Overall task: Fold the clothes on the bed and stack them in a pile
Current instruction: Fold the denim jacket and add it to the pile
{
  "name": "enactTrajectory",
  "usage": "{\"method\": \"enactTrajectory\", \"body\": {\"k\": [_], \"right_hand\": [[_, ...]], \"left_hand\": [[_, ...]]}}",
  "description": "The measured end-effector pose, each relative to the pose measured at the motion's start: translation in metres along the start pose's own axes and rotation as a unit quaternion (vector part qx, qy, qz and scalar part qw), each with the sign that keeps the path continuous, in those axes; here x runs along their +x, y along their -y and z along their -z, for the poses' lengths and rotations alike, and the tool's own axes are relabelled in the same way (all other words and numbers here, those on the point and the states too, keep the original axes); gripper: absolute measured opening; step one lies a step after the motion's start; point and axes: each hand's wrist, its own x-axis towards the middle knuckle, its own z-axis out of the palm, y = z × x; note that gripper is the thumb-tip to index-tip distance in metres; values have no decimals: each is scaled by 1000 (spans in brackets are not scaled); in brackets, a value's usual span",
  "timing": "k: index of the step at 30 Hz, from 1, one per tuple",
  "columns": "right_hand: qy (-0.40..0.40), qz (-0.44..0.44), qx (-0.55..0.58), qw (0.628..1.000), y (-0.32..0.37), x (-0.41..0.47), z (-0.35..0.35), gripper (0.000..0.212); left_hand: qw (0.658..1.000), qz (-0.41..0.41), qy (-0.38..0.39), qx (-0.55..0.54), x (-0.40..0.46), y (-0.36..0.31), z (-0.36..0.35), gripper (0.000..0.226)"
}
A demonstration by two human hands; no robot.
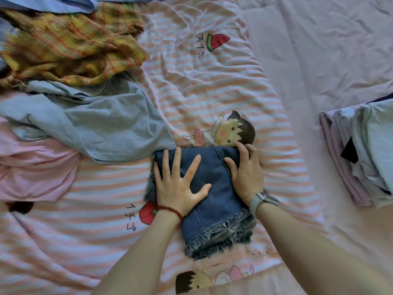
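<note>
Flat, spread left hand presses frayed folded denim; right hand fingers curl round its edge.

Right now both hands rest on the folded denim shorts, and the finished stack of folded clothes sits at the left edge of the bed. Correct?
Not quite. The left hand and right hand do rest on the folded denim shorts, but the head view shows the stack of folded clothes at the right edge, not the left.

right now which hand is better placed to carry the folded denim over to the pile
Right hand: it already curls over the denim shorts' far edge, and the folded pile lies on that side. The left hand presses flat, farther away.
</note>
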Motion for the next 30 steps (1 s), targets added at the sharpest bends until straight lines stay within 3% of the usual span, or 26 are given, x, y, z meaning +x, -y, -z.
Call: {"method": "enactTrajectory", "body": {"k": [7, 11, 15, 18, 24, 27, 30], "right_hand": [[-34, -5, 99, 995, 4, -33, 11, 69], [30, -113, 165, 979, 5, -70, 21, 90], [109, -135, 280, 944, 3, -80, 37, 88], [177, -120, 298, 930, -1, -91, 47, 92], [126, -79, 331, 932, 23, -93, 62, 72], [110, -49, 341, 932, 40, -101, 79, 67], [95, -18, 335, 937, 49, -110, 103, 63]], "left_hand": [[1000, 11, -6, -8, -9, 0, 8, 78], [993, 79, -39, -82, -36, -13, 15, 89], [970, 167, -21, -178, -69, -10, 14, 94], [962, 175, 20, -206, -74, 1, 17, 97], [957, 198, 60, -205, -58, 22, 36, 114], [927, 185, 59, -321, -57, 30, 48, 116], [850, 191, 75, -485, -67, 19, 67, 116]]}}
